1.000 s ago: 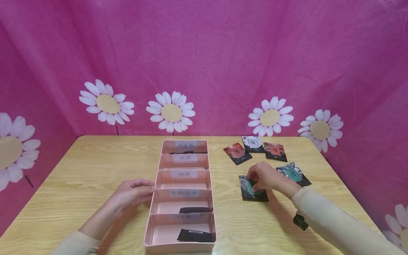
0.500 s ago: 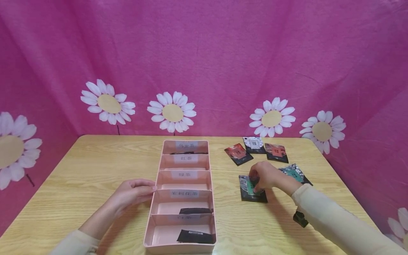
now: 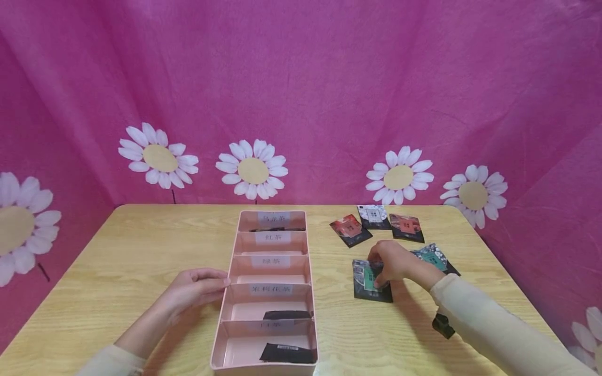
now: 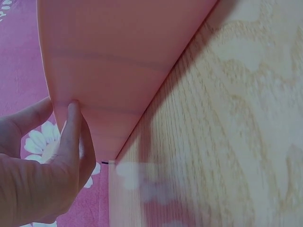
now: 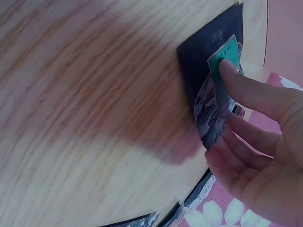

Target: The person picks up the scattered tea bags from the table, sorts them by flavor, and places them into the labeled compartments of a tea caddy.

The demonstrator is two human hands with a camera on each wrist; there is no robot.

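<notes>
My right hand (image 3: 392,261) pinches a dark tea sachet (image 3: 364,287) with a green label, right of the box. In the right wrist view, the thumb presses on the label of this sachet (image 5: 196,61) and the other fingers are behind it. A long pink divided box (image 3: 263,303) stands mid-table, with labelled compartments. My left hand (image 3: 199,287) holds its left rim, thumb and fingertips on either side of the edge in the left wrist view. Dark sachets lie in the back compartment and the two nearest ones, including a black sachet (image 3: 288,353) at the front.
Behind my right hand lie a red sachet (image 3: 350,230), a white-patterned sachet (image 3: 374,216) and another reddish sachet (image 3: 407,228). A second green-labelled sachet (image 3: 432,256) is partly hidden by my right wrist. A pink curtain (image 3: 301,104) with daisies hangs behind the wooden table (image 3: 155,240).
The held sachet has tilted slightly toward upright, its front showing more, while my right hand stays nearly in place. My left hand keeps its place on the box. The head view has shifted slightly.
</notes>
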